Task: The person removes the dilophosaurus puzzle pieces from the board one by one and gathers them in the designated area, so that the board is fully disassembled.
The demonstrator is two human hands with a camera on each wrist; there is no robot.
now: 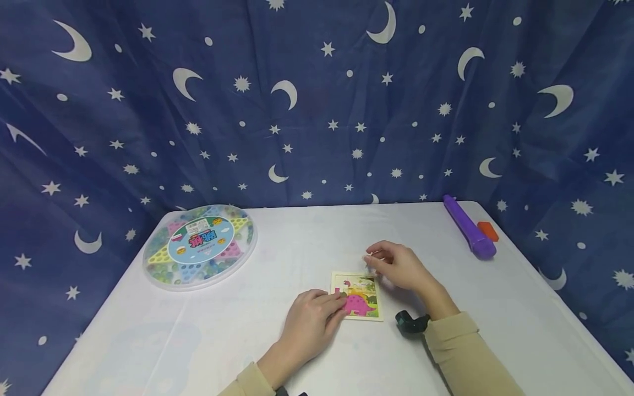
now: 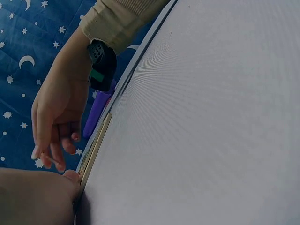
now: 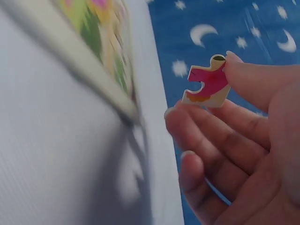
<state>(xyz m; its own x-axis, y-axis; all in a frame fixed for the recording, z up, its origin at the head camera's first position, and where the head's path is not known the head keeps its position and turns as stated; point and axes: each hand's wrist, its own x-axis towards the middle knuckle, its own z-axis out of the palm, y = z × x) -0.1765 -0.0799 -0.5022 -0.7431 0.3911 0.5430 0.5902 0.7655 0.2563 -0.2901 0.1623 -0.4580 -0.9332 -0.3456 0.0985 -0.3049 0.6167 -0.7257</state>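
A small square jigsaw puzzle point(image 1: 364, 300) with a pink dinosaur picture and a pale border lies on the white table. My left hand point(image 1: 311, 322) rests at its left side, fingers reaching over the picture and covering part of it. Above the puzzle's upper right corner, my right hand point(image 1: 398, 265) pinches a jigsaw piece point(image 3: 208, 82) between thumb and fingers, off the table. Pink, with some orange and cream, the piece has a knob and a rounded notch. Seen edge-on in the left wrist view, the puzzle point(image 2: 96, 150) shows as a thin slab beside the left hand point(image 2: 37, 194).
A round, clear-rimmed game box point(image 1: 200, 247) with coloured star points and marbles sits at the back left. Toward the back right lie a purple microphone-shaped object point(image 1: 468, 226) and an orange block point(image 1: 488, 231). A blue curtain point(image 1: 317, 104) hangs behind the table.
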